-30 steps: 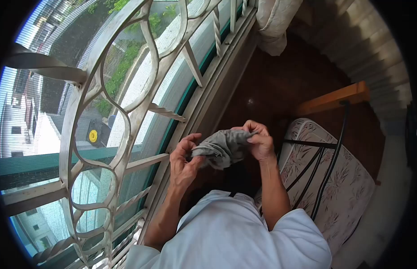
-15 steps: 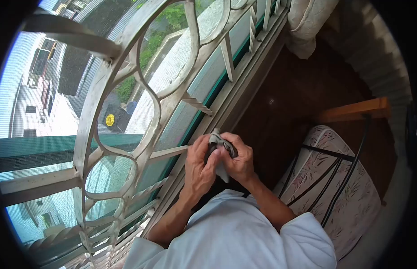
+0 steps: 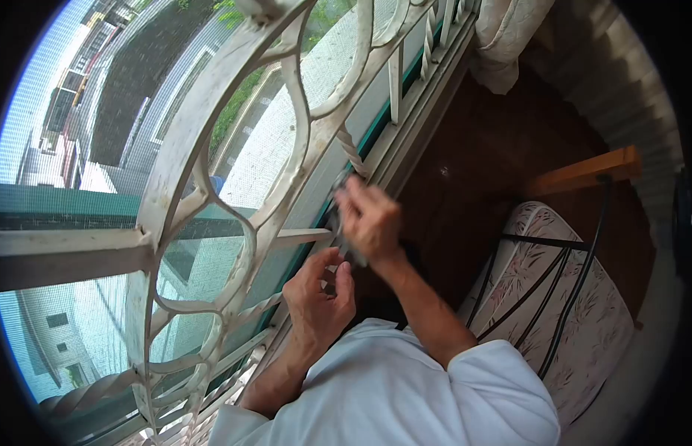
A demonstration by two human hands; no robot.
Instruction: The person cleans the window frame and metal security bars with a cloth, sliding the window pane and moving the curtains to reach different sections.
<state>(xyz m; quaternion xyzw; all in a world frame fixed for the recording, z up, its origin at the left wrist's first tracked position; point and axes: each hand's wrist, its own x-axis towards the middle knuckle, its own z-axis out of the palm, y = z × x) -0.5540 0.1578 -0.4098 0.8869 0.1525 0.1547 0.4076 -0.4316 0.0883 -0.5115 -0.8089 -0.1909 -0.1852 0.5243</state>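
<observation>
In my right hand [image 3: 372, 223] is a grey cloth [image 3: 341, 181], bunched in the fingers; motion blurs both. That hand is beside the white metal window grille [image 3: 282, 197], close to a twisted bar [image 3: 351, 152] and the window track [image 3: 394, 152]. Lower down, nearer my body, my left hand [image 3: 320, 293] has its fingers curled with a gap between thumb and fingers. Nothing shows in it. It sits just right of the grille's lower bars.
Beyond the grille, buildings show through a mesh screen. On the right is a floral-patterned padded item [image 3: 561, 312] with black straps or bars across it, below a wooden piece [image 3: 584, 171]. A pale quilted fabric [image 3: 506, 44] hangs at the top.
Both hands were together around the cloth. They have separated: my right hand has moved up and toward the grille with the cloth, and my left has let go and dropped lower.
</observation>
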